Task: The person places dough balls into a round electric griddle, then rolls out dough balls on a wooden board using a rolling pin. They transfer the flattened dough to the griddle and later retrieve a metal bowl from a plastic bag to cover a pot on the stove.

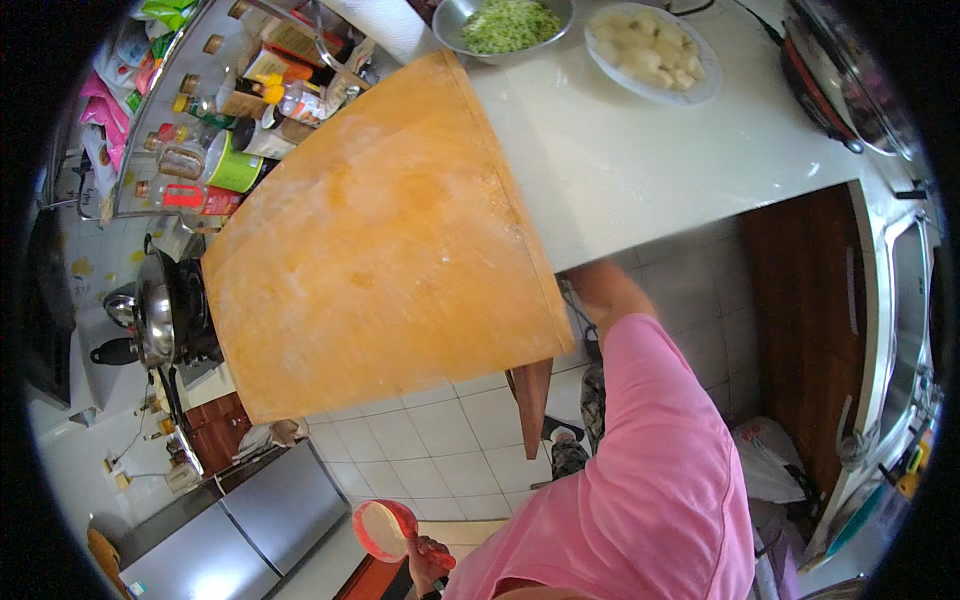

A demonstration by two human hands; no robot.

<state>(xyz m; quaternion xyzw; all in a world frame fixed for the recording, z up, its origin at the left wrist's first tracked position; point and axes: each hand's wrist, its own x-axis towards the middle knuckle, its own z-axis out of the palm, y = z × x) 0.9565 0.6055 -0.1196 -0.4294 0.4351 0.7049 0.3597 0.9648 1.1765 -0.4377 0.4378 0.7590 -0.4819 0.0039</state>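
At the lower edge, my left hand (428, 563) is closed around a red scoop (384, 530). Its bowl shows a pale, flour-like surface inside. My right arm, in a pink sleeve (660, 400), reaches forward to the edge of the counter. The right hand goes out of sight under that edge, beside the board, so its fingers are hidden; only the bare forearm (608, 290) shows. Between the arms and the wall lies a large wooden board (380, 240), dusted with white powder and overhanging the counter's near edge.
Behind the board stand a metal bowl of shredded greens (510, 25) and a white plate of pale chunks (655, 52). Bottles and jars (235, 160) crowd the left back. A pan (155, 310) sits on the stove. At right are a lidded cooker (850, 80) and a sink (908, 310).
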